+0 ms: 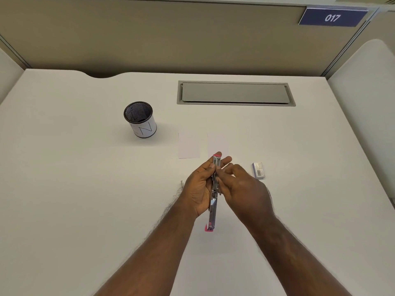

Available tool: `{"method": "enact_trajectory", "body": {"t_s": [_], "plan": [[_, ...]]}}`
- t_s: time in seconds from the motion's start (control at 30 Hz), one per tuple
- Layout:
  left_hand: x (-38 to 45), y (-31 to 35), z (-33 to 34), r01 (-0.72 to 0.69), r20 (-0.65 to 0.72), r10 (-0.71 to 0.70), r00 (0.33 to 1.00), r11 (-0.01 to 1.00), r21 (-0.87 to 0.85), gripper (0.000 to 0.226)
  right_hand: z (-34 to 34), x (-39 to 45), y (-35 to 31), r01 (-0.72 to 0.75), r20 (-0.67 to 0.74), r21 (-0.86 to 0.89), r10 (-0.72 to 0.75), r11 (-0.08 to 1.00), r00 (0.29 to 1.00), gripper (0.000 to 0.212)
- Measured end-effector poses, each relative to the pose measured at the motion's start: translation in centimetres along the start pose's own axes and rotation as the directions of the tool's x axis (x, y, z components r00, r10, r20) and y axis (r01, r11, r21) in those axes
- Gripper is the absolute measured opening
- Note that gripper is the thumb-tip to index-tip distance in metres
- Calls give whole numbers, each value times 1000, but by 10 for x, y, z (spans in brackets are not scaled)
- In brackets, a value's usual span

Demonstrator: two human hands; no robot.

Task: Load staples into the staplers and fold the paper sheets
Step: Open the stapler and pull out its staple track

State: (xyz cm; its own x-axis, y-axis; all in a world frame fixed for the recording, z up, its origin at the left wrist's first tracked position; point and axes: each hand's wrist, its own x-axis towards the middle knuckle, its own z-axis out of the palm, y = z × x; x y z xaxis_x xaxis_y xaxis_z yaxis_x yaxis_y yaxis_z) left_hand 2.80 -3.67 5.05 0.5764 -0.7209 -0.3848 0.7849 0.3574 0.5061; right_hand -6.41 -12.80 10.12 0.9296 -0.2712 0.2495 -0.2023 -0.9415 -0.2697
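A pink and metal stapler (213, 207) is swung fully open into one long line above the white desk (85, 189). My left hand (199, 189) grips its middle from the left. My right hand (239, 186) pinches at the metal channel from the right; I cannot tell whether staples are between its fingers. Two small white paper sheets lie flat just beyond the hands, one (189, 145) to the left, the other (218, 144) partly behind the stapler's tip. A small staple box (258, 170) lies right of my right hand. A short strip of staples (182, 183) lies left of my left hand.
A mesh pen cup (141, 119) with a white label stands at the back left. A grey cable hatch (235, 93) is set into the desk at the back. Beige partition walls close off the desk behind and at both sides.
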Motion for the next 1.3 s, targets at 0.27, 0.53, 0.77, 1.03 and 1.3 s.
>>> {"method": "enact_trajectory", "body": {"t_s": [0.27, 0.53, 0.77, 1.03, 1.3], "plan": [[0, -1, 0, 10, -46, -8, 999, 999, 34, 38, -1, 0, 7, 62, 62, 28, -64, 998, 996, 16], [0, 0, 2, 24, -23, -24, 999, 1000, -21, 37, 2, 0, 7, -56, 70, 191, 43, 980, 997, 14], [2, -3, 2, 27, -24, -28, 999, 999, -38, 34, -1, 7, 10, -159, 218, 179, 119, 971, 969, 16], [1, -6, 3, 41, -42, -41, 998, 999, 9, 33, -8, 24, 8, -209, 395, 67, 166, 976, 904, 15], [0, -12, -2, 68, -95, -65, 993, 997, 28, 34, -3, 22, 3, -216, 450, -25, 204, 976, 870, 15]]}}
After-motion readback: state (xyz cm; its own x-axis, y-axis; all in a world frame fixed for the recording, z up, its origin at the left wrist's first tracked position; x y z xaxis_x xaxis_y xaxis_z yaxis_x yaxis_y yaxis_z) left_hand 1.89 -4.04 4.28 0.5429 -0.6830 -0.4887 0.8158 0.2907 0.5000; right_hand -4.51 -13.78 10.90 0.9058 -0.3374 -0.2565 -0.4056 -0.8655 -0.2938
